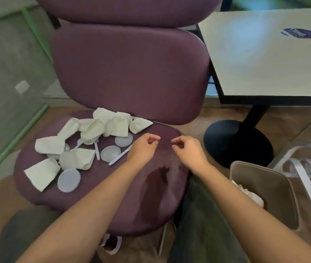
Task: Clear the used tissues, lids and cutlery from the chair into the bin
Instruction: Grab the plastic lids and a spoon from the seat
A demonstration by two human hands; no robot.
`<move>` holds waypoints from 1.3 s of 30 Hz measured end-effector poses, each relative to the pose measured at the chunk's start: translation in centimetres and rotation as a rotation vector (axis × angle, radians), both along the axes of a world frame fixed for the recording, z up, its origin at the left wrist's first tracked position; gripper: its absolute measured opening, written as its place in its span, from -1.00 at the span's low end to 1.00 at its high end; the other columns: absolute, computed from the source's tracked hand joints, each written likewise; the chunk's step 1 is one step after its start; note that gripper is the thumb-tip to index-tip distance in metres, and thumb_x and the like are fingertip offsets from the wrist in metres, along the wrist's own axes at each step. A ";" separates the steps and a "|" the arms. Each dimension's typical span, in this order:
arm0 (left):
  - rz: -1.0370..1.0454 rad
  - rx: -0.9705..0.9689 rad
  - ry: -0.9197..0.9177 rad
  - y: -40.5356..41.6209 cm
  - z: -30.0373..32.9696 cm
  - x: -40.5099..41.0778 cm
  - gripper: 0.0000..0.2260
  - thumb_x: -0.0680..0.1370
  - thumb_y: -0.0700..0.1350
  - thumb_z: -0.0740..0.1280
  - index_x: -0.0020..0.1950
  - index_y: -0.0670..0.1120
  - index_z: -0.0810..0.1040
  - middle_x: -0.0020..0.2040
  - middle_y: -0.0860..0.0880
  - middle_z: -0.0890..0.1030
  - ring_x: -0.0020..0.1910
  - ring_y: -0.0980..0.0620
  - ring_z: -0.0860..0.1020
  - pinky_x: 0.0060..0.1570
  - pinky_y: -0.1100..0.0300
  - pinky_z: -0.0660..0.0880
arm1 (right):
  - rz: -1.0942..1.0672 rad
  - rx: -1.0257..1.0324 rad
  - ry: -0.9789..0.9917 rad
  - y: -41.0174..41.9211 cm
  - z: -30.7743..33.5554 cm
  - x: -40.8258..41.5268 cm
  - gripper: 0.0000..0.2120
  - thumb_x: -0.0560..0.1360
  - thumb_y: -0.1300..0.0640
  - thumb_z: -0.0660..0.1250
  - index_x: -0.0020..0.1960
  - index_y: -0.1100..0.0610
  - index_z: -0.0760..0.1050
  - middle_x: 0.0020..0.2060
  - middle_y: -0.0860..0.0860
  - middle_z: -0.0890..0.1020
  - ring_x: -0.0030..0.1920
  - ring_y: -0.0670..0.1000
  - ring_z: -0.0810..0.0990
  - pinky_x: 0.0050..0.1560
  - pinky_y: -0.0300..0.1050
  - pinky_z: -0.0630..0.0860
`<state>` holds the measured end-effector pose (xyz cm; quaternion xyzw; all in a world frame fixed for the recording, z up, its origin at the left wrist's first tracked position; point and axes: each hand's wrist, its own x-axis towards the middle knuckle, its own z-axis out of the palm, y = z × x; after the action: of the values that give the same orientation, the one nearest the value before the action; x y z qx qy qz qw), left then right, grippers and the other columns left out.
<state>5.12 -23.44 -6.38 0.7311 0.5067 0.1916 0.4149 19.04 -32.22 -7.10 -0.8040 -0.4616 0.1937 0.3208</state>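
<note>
On the purple chair [101,196] seat, crumpled tissues [101,126], clear round lids [68,180] and white plastic cutlery [120,155] are all piled on its left half. Both hands hover above the bare right half, left hand [143,148] and right hand [187,149] with fingers loosely curled, holding nothing. Off to the right on the floor sits the bin [276,179], with some tissue already inside.

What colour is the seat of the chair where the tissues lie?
The chair seat is dark purple, seen best in the head view.

Bin [276,188] contents, right of the right hand [187,150], are mostly hidden, perhaps tissue; table [264,59] and clear chair [306,164] are cropped.
</note>
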 end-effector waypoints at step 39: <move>-0.024 0.438 0.825 9.1 -5.8 -12.6 -0.46 0.40 0.20 0.43 0.28 0.00 0.40 0.21 -0.03 0.42 0.23 -0.05 0.37 0.19 0.04 0.20 | -0.027 -0.496 0.035 12.1 -4.7 -11.5 -0.62 0.45 0.21 0.28 0.25 0.20 0.35 0.11 0.12 0.58 0.10 0.18 0.61 -0.04 -0.04 0.54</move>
<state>-7.52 -14.29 -12.14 0.8223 0.5685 -0.0174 0.0170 7.58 -20.14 -11.76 -0.8608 -0.3838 0.3104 0.1242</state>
